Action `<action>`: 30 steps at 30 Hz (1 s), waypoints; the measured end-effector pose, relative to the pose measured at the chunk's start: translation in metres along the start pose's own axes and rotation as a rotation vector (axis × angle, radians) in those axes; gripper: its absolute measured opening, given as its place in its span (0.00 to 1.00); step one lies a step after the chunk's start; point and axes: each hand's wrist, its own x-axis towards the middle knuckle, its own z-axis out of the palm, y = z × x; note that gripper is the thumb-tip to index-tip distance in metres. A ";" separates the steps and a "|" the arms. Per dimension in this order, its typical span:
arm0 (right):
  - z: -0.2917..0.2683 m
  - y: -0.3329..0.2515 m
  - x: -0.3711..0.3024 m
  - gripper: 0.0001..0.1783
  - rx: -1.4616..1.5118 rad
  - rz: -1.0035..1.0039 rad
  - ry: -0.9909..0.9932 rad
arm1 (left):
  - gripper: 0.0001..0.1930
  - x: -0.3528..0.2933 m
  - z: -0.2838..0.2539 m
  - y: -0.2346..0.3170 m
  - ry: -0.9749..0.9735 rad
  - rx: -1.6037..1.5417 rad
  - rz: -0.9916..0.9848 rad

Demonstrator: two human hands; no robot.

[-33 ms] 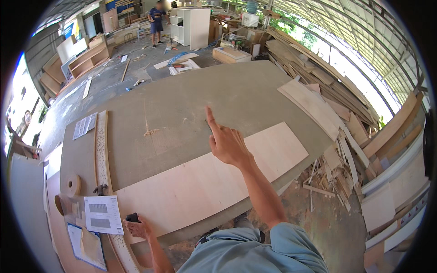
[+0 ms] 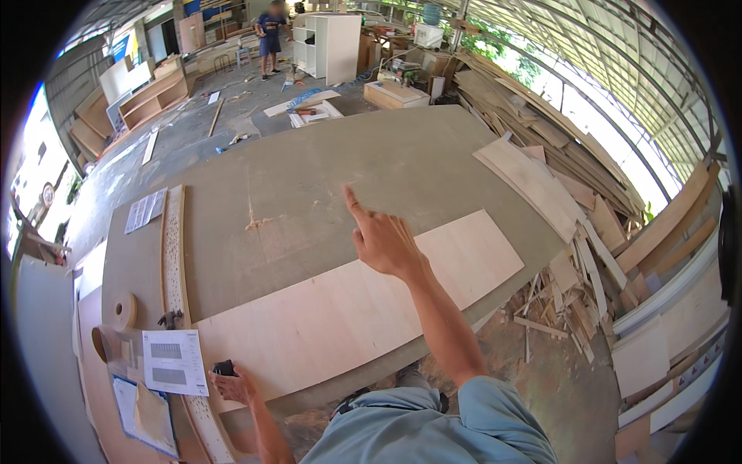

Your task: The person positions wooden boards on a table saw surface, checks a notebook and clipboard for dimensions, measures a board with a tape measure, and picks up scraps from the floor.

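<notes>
My right hand (image 2: pixel 389 246) hovers over a long pale plywood board (image 2: pixel 309 321), index finger stretched forward and the other fingers partly curled. I make out nothing held in it, though its palm side is hidden. The fingertip lies over the big grey-brown sheet (image 2: pixel 371 155) beneath the board. My left hand (image 2: pixel 241 387) is closed round a small black boxy thing (image 2: pixel 223 369) that looks like a tape measure, at the board's near left corner. Beside that hand lies a printed sheet with drawings (image 2: pixel 174 362), near the dark head of a hammer (image 2: pixel 169 318).
A narrow speckled strip (image 2: pixel 175 263) runs along the left. Tape rolls (image 2: pixel 124 311) and a blue-edged clipboard (image 2: pixel 147 417) lie there. Plywood offcuts (image 2: pixel 568 286) and stacked boards (image 2: pixel 541 116) crowd the right. Far back, a person (image 2: pixel 269 35) stands near a white cabinet (image 2: pixel 340 50).
My right index fingertip has shifted slightly to the left and down. The whole view has moved a little; my left hand keeps its hold on the black thing.
</notes>
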 end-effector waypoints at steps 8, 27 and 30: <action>-0.056 -0.043 0.057 0.47 0.077 -0.027 0.426 | 0.39 0.000 -0.007 0.001 -0.032 -0.010 -0.055; -0.033 -0.026 0.064 0.31 0.049 0.050 0.248 | 0.39 -0.002 -0.020 0.010 -0.079 -0.022 -0.106; -0.024 -0.015 0.066 0.23 0.093 0.034 0.262 | 0.39 -0.002 -0.022 0.012 -0.073 -0.021 -0.105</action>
